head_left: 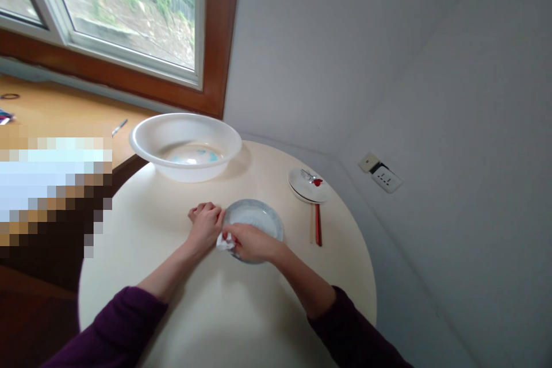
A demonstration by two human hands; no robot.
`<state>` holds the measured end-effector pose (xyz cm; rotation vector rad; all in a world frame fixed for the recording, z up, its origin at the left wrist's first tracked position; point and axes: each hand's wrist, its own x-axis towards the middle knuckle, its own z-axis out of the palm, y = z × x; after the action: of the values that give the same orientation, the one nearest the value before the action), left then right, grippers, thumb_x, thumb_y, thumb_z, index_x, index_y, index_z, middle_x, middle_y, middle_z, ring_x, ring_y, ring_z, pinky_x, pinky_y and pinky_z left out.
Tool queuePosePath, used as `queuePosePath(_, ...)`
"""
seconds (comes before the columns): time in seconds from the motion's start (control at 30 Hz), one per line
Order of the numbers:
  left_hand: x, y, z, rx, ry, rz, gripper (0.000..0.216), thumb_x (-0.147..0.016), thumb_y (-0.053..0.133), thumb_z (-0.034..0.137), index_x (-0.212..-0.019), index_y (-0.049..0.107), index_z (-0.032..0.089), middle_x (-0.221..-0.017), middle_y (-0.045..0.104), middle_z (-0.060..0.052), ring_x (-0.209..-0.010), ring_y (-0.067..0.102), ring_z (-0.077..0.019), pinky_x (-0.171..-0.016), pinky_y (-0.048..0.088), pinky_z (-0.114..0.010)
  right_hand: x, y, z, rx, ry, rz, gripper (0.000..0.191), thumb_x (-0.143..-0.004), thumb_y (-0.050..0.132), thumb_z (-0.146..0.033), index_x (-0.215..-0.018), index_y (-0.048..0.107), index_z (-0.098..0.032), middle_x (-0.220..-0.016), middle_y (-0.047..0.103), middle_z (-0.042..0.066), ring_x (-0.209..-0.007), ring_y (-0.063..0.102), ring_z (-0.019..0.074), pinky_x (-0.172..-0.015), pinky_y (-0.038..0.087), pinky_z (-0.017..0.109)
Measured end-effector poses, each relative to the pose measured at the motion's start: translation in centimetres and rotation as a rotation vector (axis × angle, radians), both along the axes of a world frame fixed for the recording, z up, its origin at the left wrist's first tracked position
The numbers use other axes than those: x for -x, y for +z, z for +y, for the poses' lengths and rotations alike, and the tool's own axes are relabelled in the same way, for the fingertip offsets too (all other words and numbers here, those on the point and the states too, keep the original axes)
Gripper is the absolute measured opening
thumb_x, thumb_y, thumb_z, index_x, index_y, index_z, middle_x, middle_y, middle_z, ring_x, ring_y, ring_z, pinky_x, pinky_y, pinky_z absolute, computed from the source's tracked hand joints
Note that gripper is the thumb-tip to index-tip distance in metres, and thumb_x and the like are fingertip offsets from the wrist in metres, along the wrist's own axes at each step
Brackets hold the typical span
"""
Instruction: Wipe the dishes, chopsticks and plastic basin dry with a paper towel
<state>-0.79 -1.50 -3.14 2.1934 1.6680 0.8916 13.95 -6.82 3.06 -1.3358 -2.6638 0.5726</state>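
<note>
A round plate [263,217] with a grey-blue rim lies on the table in front of me. My left hand [207,221] is at its left edge, fingers curled and the thumb side against the rim. Over the near left part of the plate is my right hand [248,240], closed around a crumpled white cloth or tissue [225,242]. The cloth touches the rim on that side. My right hand and forearm hide part of the plate.
A large translucent white basin [185,169] stands at the table's [241,322] far left. To the right, stacked white plates [304,187] bear a red-marked item [318,182], with chopsticks [318,224] beside them. A wooden desk [77,103] adjoins on the left, below the window. A wall socket [386,178] is at right.
</note>
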Motion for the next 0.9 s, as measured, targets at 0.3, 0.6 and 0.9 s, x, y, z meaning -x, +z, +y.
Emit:
queuePosePath(0.3, 0.1, 0.4, -0.2, -0.010, -0.027, -0.034, 0.030, -0.082, 0.043, 0.032, -0.065, 0.065, 0.021, -0.091, 0.063, -0.010, -0.099, 0.047, -0.0277, -0.089, 0.022, -0.046, -1.4, -0.8, 3.5, -0.238, -0.482, -0.351, 0.030, -0.087, 0.033, -0.010, -0.109, 0.052, -0.015, -0.105, 0.059, 0.014, -0.092, 0.058, 0.0221, -0.073, 0.043, 0.031)
queuePosePath(0.6, 0.0, 0.4, -0.6, -0.081, 0.023, -0.003, 0.032, -0.083, 0.042, 0.030, -0.062, 0.064, 0.021, -0.095, 0.062, -0.011, -0.104, 0.043, -0.0302, -0.091, 0.018, -0.050, -6.2, 0.8, -1.5, -0.105, -0.447, -0.494, 0.022, -0.079, 0.045, -0.014, -0.082, 0.067, -0.016, -0.091, 0.065, 0.014, -0.089, 0.058, 0.0259, -0.073, 0.040, 0.034)
queuePosePath(0.9, 0.2, 0.3, -0.4, -0.095, 0.057, 0.031, 0.033, -0.084, 0.040, 0.032, -0.067, 0.065, 0.019, -0.098, 0.060, -0.014, -0.102, 0.045, -0.0306, -0.089, 0.022, -0.049, -6.0, 0.2, -7.8, 0.045, -0.175, 0.014, 0.048, -0.072, 0.054, -0.009, -0.118, 0.051, -0.024, -0.128, 0.052, 0.007, -0.123, 0.040, 0.0202, -0.102, 0.024, 0.040)
